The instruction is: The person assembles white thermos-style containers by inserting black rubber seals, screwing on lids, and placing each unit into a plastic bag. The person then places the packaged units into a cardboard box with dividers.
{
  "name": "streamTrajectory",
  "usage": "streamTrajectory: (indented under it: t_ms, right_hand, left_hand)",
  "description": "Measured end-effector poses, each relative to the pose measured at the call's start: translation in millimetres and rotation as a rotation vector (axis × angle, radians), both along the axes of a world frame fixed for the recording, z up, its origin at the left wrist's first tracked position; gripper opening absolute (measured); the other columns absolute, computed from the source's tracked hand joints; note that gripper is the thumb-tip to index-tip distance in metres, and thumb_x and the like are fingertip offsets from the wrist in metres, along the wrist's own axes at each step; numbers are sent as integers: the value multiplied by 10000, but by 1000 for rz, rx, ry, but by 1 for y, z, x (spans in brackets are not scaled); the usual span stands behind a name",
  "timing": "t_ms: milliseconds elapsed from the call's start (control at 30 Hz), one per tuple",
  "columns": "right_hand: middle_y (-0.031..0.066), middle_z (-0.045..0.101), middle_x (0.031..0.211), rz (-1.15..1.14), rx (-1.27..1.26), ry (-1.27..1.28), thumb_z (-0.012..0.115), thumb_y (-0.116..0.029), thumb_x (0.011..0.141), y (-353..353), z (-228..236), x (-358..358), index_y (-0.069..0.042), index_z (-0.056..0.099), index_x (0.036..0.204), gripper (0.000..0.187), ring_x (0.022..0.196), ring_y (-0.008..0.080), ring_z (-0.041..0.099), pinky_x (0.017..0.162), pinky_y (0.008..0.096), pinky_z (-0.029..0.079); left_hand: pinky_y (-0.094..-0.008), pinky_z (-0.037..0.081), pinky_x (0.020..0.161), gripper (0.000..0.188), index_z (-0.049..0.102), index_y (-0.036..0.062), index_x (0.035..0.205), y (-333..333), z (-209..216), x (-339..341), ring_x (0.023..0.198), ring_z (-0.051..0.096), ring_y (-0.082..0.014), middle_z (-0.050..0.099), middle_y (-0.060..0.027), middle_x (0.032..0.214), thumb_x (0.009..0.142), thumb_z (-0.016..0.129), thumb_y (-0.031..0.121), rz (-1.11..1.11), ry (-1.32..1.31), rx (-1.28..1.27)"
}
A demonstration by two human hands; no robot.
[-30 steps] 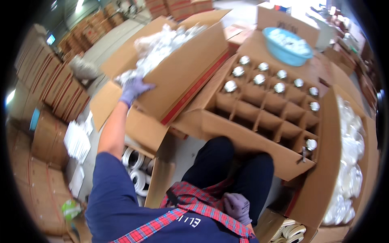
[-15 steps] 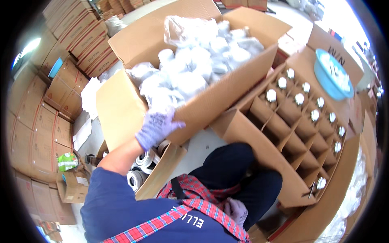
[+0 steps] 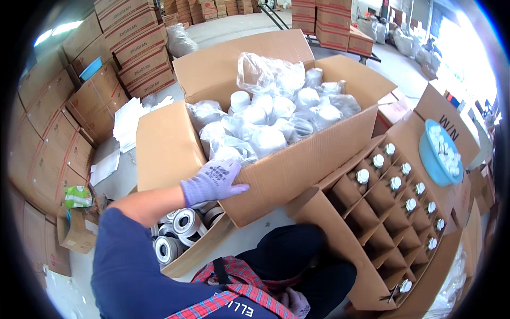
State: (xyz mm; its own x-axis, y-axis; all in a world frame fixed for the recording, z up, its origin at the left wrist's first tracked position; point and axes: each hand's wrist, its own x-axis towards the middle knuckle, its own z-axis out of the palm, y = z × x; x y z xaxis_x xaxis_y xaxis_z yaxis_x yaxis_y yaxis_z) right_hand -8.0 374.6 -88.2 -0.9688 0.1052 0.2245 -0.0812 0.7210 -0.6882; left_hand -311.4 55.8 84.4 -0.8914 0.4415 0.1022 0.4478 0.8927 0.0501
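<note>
My left hand, in a pale purple work glove, grips the near left corner of a large cardboard box. Its fingers go over the rim and the thumb lies against the outer wall. Inside the box are many white rounded pieces wrapped in clear plastic bags. My right hand, gloved alike, is low by my lap, beside the checked apron; its fingers are partly hidden. To the right stands a divided carton, where silver-capped bottles fill several of the cardboard cells.
A blue basin of small white pieces sits on the divided carton's far flap. Below my left forearm, an open carton holds grey-white ring-shaped parts. Stacked cartons line the left side, with white sheets on the floor.
The view has tilted up, so the boxes sit lower and more background shows. My left hand remains at the box corner, and my right hand stays by my lap.
</note>
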Motion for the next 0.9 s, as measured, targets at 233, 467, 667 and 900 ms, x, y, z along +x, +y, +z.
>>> streamTrajectory:
  t_ms: [233, 467, 667, 900]
  right_hand:
    - [142, 698, 884, 4, -34, -60, 706, -154, 890, 2, -6, -8, -98, 724, 1069, 188, 802, 325, 681, 717, 424, 566]
    - [136, 698, 879, -53, 7, -64, 718, -177, 884, 0, -6, -1, -110, 733, 1069, 197, 783, 325, 681, 706, 423, 567]
    - [135, 702, 873, -75, 42, -45, 716, -157, 884, -5, -7, -1, -101, 739, 1056, 182, 770, 314, 685, 712, 407, 571]
    - [148, 703, 873, -29, 61, -17, 716, -152, 881, -4, 0, -8, -70, 736, 1050, 189, 769, 323, 684, 721, 415, 569]
  left_hand:
    - [-437, 528, 892, 700, 583, 131, 1384, -47, 67, -68, 1078, 642, -359, 671, -219, 1031, 785, 776, 437, -100, 55, 19]
    - [-241, 513, 702, 106, 675, 13, 996, -62, 173, -188, 720, 596, -82, 686, -33, 886, 911, 629, 56, 49, 411, 1206]
    - [-370, 543, 838, 294, 690, 71, 1128, -29, 102, -150, 930, 679, -235, 708, -115, 1016, 865, 727, 197, -152, 206, 194]
    - [-397, 468, 1056, 482, 613, 79, 1342, -47, 40, -153, 1207, 615, -303, 659, -164, 1285, 945, 662, 346, -190, -238, 264]
